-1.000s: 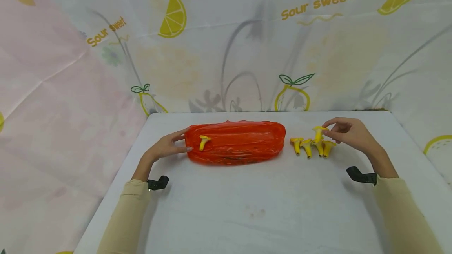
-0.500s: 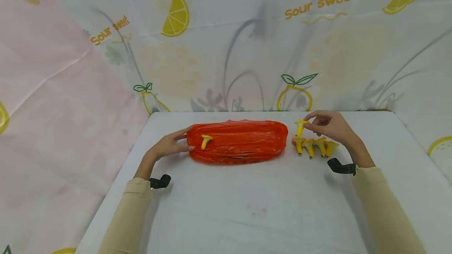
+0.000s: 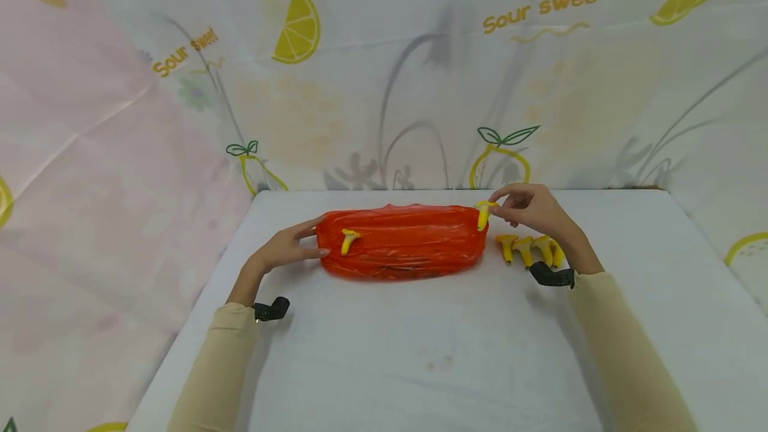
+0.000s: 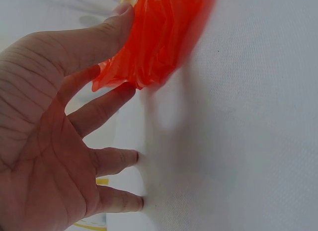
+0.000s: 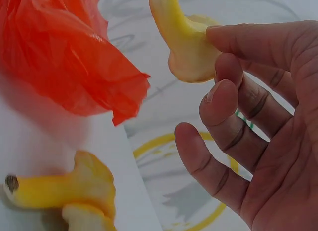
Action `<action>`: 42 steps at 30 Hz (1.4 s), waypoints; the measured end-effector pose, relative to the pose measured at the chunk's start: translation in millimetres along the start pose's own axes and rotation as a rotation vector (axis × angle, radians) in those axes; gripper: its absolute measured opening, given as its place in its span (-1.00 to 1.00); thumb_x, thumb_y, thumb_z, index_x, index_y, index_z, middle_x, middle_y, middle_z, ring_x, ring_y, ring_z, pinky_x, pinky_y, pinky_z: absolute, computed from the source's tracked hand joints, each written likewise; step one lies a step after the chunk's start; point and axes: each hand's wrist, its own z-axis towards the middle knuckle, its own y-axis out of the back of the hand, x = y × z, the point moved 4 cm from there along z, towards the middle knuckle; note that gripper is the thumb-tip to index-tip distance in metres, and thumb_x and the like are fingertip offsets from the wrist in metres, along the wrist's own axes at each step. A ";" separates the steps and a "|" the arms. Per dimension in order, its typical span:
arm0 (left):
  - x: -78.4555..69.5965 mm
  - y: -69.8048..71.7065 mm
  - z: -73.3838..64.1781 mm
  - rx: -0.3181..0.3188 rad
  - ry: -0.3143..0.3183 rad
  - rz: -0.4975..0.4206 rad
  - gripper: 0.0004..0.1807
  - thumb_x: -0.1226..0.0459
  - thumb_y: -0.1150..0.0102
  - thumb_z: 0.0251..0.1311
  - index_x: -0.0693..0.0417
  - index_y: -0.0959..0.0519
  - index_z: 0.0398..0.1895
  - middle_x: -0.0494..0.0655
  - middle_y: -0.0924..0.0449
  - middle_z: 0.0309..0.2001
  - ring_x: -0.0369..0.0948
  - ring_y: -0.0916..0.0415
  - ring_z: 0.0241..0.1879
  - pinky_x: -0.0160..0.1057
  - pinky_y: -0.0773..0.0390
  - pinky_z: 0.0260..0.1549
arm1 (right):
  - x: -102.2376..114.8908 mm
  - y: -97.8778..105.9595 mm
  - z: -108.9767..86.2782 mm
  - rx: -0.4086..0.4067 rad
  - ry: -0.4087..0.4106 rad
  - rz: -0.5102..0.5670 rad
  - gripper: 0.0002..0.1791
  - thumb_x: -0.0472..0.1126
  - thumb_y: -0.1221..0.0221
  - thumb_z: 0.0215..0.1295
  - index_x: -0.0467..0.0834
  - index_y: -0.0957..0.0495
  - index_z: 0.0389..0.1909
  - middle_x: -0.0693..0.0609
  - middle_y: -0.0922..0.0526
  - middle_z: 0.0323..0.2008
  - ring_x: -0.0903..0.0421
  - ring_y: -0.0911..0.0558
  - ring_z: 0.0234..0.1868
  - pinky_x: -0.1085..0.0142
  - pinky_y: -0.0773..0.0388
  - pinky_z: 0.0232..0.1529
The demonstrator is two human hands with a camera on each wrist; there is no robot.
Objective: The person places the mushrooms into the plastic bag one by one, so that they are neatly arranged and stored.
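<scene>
In the head view a long, low red plastic bag (image 3: pixel 408 242) lies across the far part of the table, its inner shape not showing. At its left end my left hand (image 3: pixel 285 249) holds the edge, thumb and fingers on either side; the left wrist view shows the bag's crinkled edge (image 4: pixel 159 47) between them. One yellow chanterelle-like mushroom (image 3: pixel 349 241) lies on the bag's left part. My right hand (image 3: pixel 534 209) pinches another yellow mushroom (image 3: pixel 483 216) by its cap, over the bag's right end, stem downward. Its pale cap (image 5: pixel 191 62) shows in the right wrist view.
Several yellow mushrooms (image 3: pixel 523 252) lie in a row on the white table (image 3: pixel 384 352), right of the bag and partly behind my right wrist. A lemon-printed cloth (image 3: pixel 372 85) hangs behind the table.
My right hand has lifted a mushroom from the row and carried it left to the bag's right end. The left hand stays at the bag's left end.
</scene>
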 end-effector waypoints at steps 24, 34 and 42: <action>-1.8 0.7 -0.6 0.004 0.004 -0.019 -0.04 -0.09 -0.35 0.13 -0.26 -0.09 0.56 0.13 -0.23 0.44 0.20 -0.09 0.42 0.35 -0.29 0.18 | 52.0 -58.1 37.0 0.099 0.118 0.126 -0.81 -0.34 -0.30 0.24 -0.34 -0.66 -0.15 -0.10 -0.59 -0.56 0.11 -0.44 -0.58 0.35 -0.41 -0.55; -1.9 0.4 -2.7 0.002 -0.009 -0.011 -0.05 -0.05 -0.34 0.15 -0.22 -0.09 0.56 0.17 -0.26 0.42 0.21 -0.11 0.41 0.34 -0.30 0.18 | 31.3 -99.8 63.9 0.139 0.130 0.252 -0.79 -0.34 -0.32 0.24 -0.35 -0.66 -0.15 -0.28 -0.53 -0.60 0.14 -0.38 -0.66 0.35 -0.33 -0.61; -1.5 0.1 -1.4 0.002 -0.010 -0.017 -0.03 -0.07 -0.36 0.13 -0.20 -0.08 0.57 0.16 -0.23 0.44 0.21 -0.11 0.41 0.33 -0.33 0.16 | 27.2 -129.5 78.0 0.125 0.128 0.308 -0.82 -0.25 -0.36 0.23 -0.21 -0.70 -0.18 -0.11 -0.47 -0.68 0.10 -0.37 -0.68 0.34 -0.38 -0.61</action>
